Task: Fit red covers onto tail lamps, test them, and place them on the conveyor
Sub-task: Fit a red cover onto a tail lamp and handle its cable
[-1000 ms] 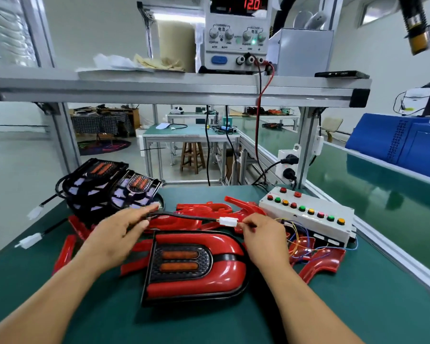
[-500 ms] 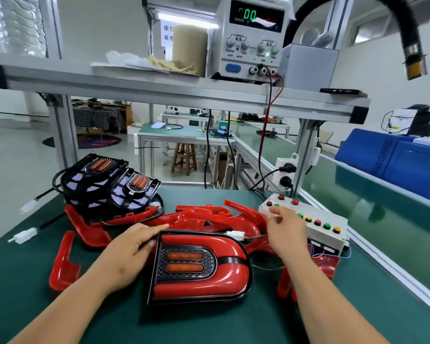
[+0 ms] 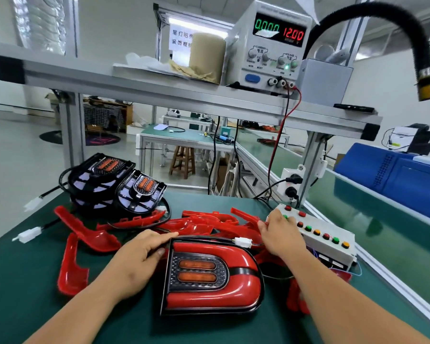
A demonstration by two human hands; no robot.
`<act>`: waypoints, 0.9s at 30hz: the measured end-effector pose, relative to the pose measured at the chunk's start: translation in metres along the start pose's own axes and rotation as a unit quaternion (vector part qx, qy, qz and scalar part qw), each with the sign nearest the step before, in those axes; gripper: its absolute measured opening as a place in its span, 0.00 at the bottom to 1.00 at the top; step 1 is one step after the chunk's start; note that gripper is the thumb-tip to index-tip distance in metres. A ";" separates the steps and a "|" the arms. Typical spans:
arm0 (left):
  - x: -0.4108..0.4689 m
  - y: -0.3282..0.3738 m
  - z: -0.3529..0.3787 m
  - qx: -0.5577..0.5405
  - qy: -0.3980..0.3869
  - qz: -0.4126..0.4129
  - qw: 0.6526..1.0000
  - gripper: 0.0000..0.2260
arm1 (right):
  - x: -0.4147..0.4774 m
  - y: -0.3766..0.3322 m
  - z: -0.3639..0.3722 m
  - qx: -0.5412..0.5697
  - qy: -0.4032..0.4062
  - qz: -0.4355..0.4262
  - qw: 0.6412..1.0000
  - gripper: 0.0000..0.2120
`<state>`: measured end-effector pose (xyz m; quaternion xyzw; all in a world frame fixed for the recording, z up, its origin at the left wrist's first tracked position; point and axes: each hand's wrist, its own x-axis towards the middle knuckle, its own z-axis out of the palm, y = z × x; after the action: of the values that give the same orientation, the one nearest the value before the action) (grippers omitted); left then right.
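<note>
A tail lamp with its red cover fitted (image 3: 210, 276) lies face up on the green mat in front of me. Its white connector (image 3: 243, 242) sits plugged at the lamp's top right corner. My left hand (image 3: 139, 259) rests on the lamp's left edge, fingers extended along the top corner. My right hand (image 3: 277, 232) reaches to the white test box (image 3: 320, 238) and its fingers touch the row of buttons at the box's left end. The power supply (image 3: 271, 45) on the shelf reads 0.000 and 12.00.
Loose red covers (image 3: 85, 234) lie scattered behind and left of the lamp. Two uncovered black lamps (image 3: 117, 182) are stacked at the back left. The green conveyor (image 3: 372, 219) runs along the right, with a blue bin (image 3: 395, 175) beyond. A black hose (image 3: 412, 45) hangs top right.
My right hand let go of the white connector and moved right to the test box buttons. My left hand left the cable and settled on the lamp's left edge.
</note>
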<state>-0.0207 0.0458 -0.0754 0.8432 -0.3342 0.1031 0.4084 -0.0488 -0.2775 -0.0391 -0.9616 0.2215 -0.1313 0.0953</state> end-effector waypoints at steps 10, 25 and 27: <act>0.001 -0.005 0.001 -0.005 -0.003 -0.005 1.000 0.21 | -0.001 0.002 0.008 -0.009 0.009 -0.017 1.000 0.23; -0.001 -0.007 0.000 -0.005 -0.008 -0.015 1.000 0.22 | -0.004 0.004 0.014 0.021 0.019 0.000 1.000 0.25; -0.001 -0.008 0.000 0.000 -0.010 -0.017 1.000 0.22 | -0.006 0.004 0.015 0.019 0.029 0.024 0.999 0.29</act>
<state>-0.0166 0.0500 -0.0804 0.8500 -0.3236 0.0876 0.4063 -0.0514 -0.2767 -0.0554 -0.9498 0.2444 -0.1613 0.1103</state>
